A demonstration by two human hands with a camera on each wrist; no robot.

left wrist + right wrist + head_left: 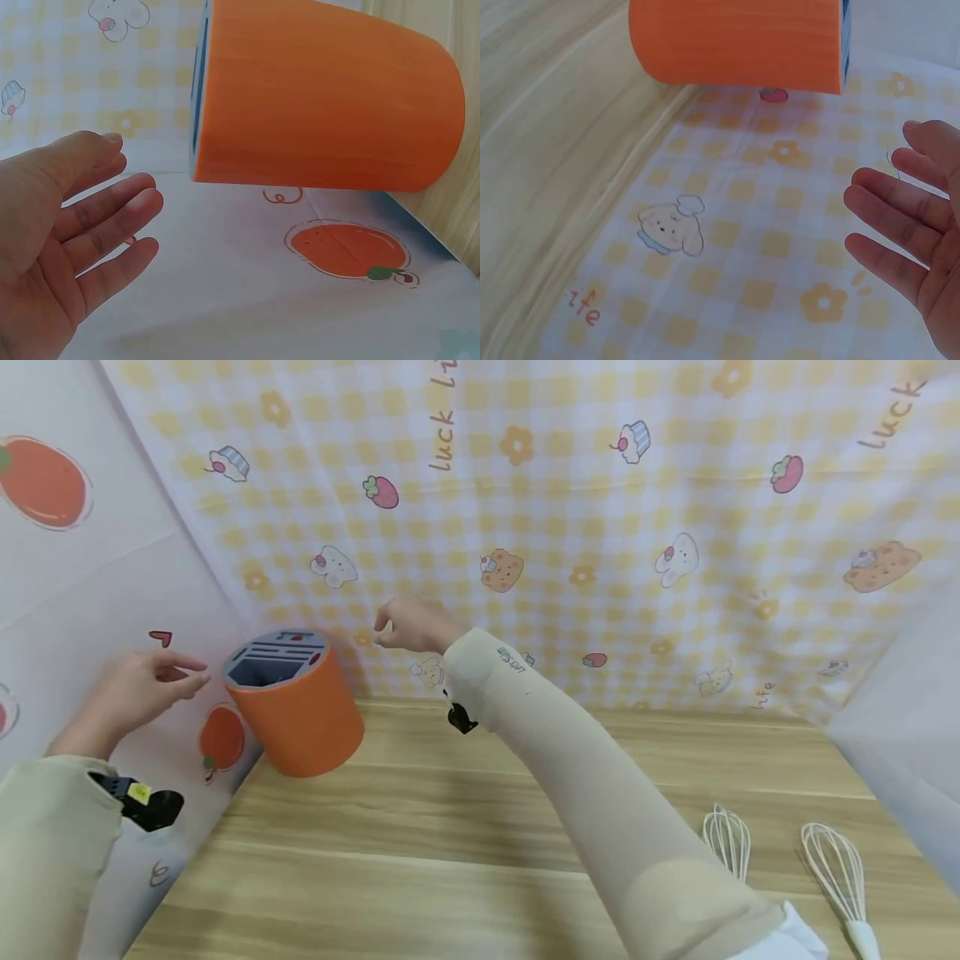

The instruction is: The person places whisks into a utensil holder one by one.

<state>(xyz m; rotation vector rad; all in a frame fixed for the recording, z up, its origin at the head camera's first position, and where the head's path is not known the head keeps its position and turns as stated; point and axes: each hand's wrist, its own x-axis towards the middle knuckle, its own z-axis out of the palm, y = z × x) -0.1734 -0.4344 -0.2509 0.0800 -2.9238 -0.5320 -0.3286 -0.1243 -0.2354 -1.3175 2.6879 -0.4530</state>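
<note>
An orange round holder (303,727) with a grey slotted top (277,653) stands upright at the table's far left corner. My left hand (142,689) hovers just left of its rim, fingers relaxed and bent a little, holding nothing. To the right of the holder and slightly higher, my right hand (412,625) is in the air, also without anything in it. Both wrist views show the holder's orange side (322,97) apart from the fingertips. In the right wrist view the right hand (915,217) has its fingers loosely spread.
Two whisks with white wires lie at the table's right: one whisk (727,843) is partly hidden by my right sleeve, the other whisk (836,877) shows its white handle. A yellow checked cloth (555,527) hangs behind the wooden table (360,877), and a white printed cloth (97,585) hangs at left.
</note>
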